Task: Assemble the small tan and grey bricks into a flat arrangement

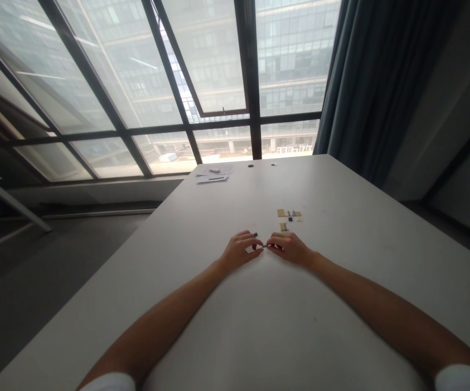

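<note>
Just above the white table, my left hand [241, 251] and my right hand [290, 248] meet fingertip to fingertip. Between them is a small, thin greenish-grey piece [265, 246], pinched at one end by each hand. Its kind is too small to make out. A little black part [255, 234] shows beside the fingers of my left hand. Beyond my right hand lies a short yellowish strip piece [284, 227]. Farther back are a longer row of yellowish strips [287, 213] and a small black block [290, 219].
Papers [213, 176] lie at the table's far left corner. A dark round disc [251, 166] and a small white-and-dark item [274, 164] are near the far edge. The white table [235, 336] ends by the windows; a dark curtain [357, 81] hangs at the right.
</note>
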A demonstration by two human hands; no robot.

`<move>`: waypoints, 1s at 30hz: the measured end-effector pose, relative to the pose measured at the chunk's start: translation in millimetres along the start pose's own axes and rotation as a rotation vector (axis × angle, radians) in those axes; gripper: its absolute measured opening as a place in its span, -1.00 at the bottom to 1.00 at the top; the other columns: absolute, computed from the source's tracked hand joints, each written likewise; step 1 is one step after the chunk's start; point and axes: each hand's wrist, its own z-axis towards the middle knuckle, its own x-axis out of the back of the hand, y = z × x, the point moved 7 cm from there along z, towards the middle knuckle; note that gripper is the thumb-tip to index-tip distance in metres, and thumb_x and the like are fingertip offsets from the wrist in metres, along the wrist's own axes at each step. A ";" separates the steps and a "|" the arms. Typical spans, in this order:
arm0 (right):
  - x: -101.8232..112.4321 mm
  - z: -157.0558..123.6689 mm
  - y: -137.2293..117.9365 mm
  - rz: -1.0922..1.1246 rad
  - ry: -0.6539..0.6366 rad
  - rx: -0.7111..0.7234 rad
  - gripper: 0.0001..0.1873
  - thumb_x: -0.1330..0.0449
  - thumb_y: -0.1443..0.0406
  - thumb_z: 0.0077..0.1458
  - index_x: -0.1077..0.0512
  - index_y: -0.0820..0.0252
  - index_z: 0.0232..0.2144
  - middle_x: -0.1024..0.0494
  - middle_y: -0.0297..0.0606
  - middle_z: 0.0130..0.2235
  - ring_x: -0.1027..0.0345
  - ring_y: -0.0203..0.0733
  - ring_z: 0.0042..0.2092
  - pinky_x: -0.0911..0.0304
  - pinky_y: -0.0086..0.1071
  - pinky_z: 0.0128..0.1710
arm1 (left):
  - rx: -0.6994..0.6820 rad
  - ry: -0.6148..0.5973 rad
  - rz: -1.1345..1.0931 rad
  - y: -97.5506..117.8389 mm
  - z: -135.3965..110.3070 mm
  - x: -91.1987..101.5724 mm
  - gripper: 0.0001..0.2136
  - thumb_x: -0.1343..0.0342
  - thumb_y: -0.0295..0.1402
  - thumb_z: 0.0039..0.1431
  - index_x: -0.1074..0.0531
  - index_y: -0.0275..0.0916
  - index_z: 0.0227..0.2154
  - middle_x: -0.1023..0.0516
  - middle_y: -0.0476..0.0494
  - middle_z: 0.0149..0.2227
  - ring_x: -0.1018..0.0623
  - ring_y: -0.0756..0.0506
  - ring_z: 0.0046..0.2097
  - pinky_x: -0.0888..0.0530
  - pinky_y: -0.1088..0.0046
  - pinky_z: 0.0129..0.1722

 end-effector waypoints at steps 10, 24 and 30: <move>-0.5 0.0 -0.3 -0.008 -0.004 0.000 -0.86 -0.14 0.30 0.34 -0.50 0.16 -0.25 -0.53 -0.27 -0.34 -0.35 -0.28 -0.40 -0.18 -0.44 -0.34 | 0.004 -0.012 0.015 -0.7 0.1 -2.8 -0.90 -0.17 -0.33 0.28 -0.58 -0.18 -0.27 -0.58 -0.09 -0.41 -0.50 -0.05 -0.31 -0.45 0.43 -0.24; 0.1 0.7 -1.1 -0.014 -0.018 -0.011 -0.85 -0.13 0.30 0.35 -0.49 0.17 -0.23 -0.53 -0.26 -0.32 -0.37 -0.27 -0.36 -0.18 -0.44 -0.31 | 0.019 -0.013 -0.004 -0.3 0.4 -2.3 -0.90 -0.16 -0.35 0.29 -0.57 -0.18 -0.26 -0.56 -0.08 -0.41 -0.50 -0.04 -0.30 -0.45 0.45 -0.24; 0.8 0.7 -1.7 -0.034 -0.015 -0.015 -0.81 -0.11 0.27 0.37 -0.50 0.17 -0.24 -0.53 -0.25 -0.34 -0.37 -0.26 -0.36 -0.19 -0.42 -0.32 | 0.038 -0.037 -0.008 -0.4 0.0 -3.8 -0.87 -0.13 -0.33 0.31 -0.57 -0.20 -0.27 -0.55 -0.09 -0.41 -0.51 -0.03 -0.33 -0.46 0.46 -0.26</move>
